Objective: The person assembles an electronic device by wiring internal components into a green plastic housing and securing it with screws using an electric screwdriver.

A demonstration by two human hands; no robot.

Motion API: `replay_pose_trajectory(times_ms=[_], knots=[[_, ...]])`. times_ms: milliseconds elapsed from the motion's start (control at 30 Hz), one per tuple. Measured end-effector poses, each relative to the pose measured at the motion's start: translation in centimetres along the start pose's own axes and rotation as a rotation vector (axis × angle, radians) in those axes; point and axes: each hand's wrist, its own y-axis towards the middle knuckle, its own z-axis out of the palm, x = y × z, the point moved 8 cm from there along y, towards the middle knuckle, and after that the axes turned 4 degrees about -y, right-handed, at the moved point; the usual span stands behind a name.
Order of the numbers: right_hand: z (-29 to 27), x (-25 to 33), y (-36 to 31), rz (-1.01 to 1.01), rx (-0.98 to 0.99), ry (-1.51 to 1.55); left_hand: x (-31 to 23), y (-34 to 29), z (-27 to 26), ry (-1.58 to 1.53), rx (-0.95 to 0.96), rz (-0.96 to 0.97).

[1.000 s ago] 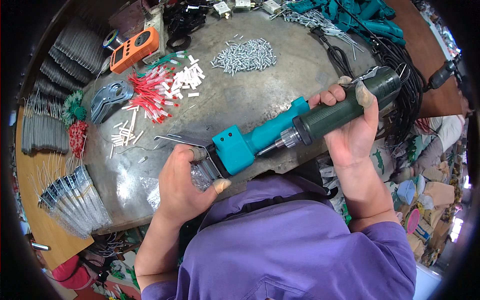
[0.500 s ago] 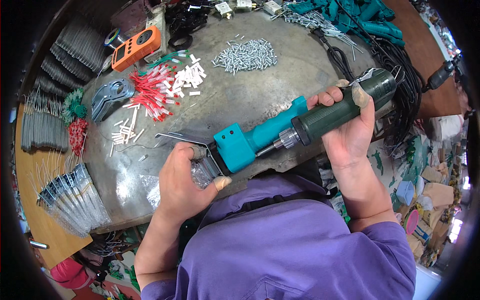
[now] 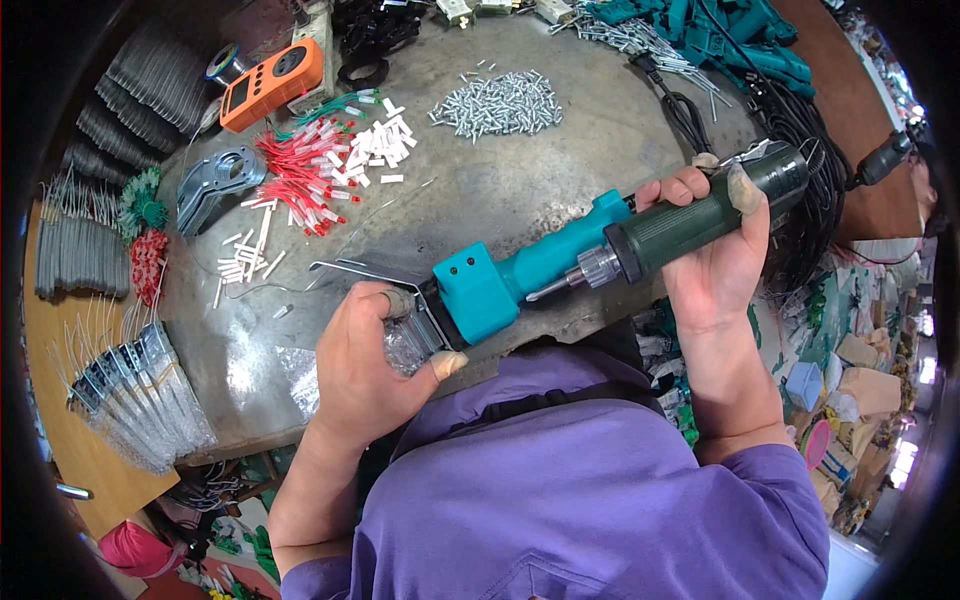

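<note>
Across the table's front edge I hold a teal plastic-handled tool (image 3: 548, 258) with a black collar and a metal plate (image 3: 365, 270) at its left end. My left hand (image 3: 365, 350) is closed round that metal end, thumb below and fingers above; some fingertips wear pale covers. Gripped in my right hand (image 3: 725, 250) is a dark green electric screwdriver (image 3: 690, 225). Its bit (image 3: 545, 291) points left, close beside the teal housing; whether it touches cannot be seen. My right fingertips lie near the far end of the teal handle, where a black cord end shows.
Loose screws (image 3: 498, 104) lie in a pile at the back. Red-wired indicator lights (image 3: 305, 165), white sleeves (image 3: 385, 140), metal brackets (image 3: 215, 180) and an orange meter (image 3: 275, 85) sit at left. Teal shells (image 3: 745, 45) and black cables (image 3: 800, 200) crowd the back right.
My right hand has shifted right with the screwdriver, drawing its bit back from the teal housing. The left hand keeps its grip almost in place.
</note>
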Motion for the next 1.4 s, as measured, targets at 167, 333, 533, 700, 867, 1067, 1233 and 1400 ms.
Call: replay_pose_trajectory(times_ms=[167, 333, 533, 700, 867, 1067, 1233, 1400], knots=[[-0.3, -0.9, -0.1, 0.03, 0.012, -0.039, 0.0, 0.1, 0.0, 0.006, -0.003, 0.003], [-0.4, -0.9, -0.2, 0.019, -0.008, -0.025, 0.0, 0.1, 0.0, 0.007, 0.002, 0.002], [-0.5, -1.0, -0.3, 0.02, -0.012, -0.03, -0.1, 0.0, 0.1, -0.004, -0.011, -0.001], [-0.3, -1.3, -0.8, -0.02, -0.009, -0.011, -0.4, 0.1, 0.4, -0.038, -0.034, 0.023], [-0.4, -1.6, -0.4, -0.036, 0.036, 0.056, -0.4, 0.4, 0.0, -0.055, -0.067, 0.016], [-0.4, -1.0, -0.3, -0.033, -0.009, -0.039, -1.0, 0.3, -0.2, -0.012, -0.048, 0.123], [0.8, 3.4, 1.3, -0.047, 0.219, -0.151, 0.3, -0.5, -3.4, 0.089, -0.085, 0.018], [-3.6, 13.0, 5.7, 0.023, -0.007, -1.094, 5.9, -2.9, -10.1, 0.437, -0.162, -0.261]])
